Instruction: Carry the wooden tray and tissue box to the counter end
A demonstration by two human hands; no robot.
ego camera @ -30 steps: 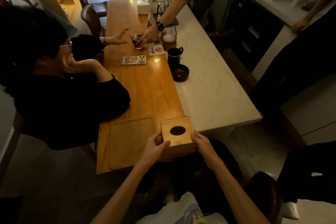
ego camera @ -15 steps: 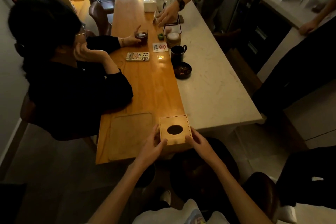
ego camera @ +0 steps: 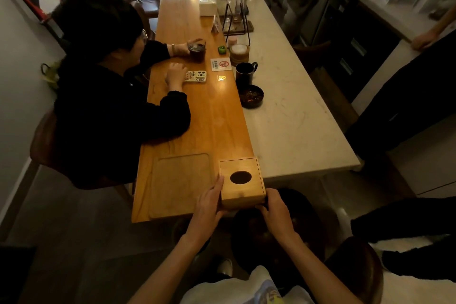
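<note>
A square wooden tissue box [ego camera: 243, 189] with a dark oval hole in its top stands at the near end of the wooden counter [ego camera: 212, 118]. My left hand [ego camera: 207, 202] presses against its left side and near corner. My right hand [ego camera: 276, 210] grips its near right corner. Between them the box is held. A flat wooden tray [ego camera: 180, 185] with rounded corners lies on the counter just left of the box, untouched.
A seated person in black leans on the counter at left, one hand on a dark glass [ego camera: 196, 50], the other by a phone [ego camera: 196, 76]. A black mug [ego camera: 244, 73], a dark bowl [ego camera: 251, 96] and coffee gear stand farther along. A white marble top [ego camera: 296, 126] adjoins on the right, with people standing beyond.
The box has stayed at the counter end between my hands while my view shifted. The seated person took hold of the glass and lowered the other hand to the phone; the server's arm withdrew.
</note>
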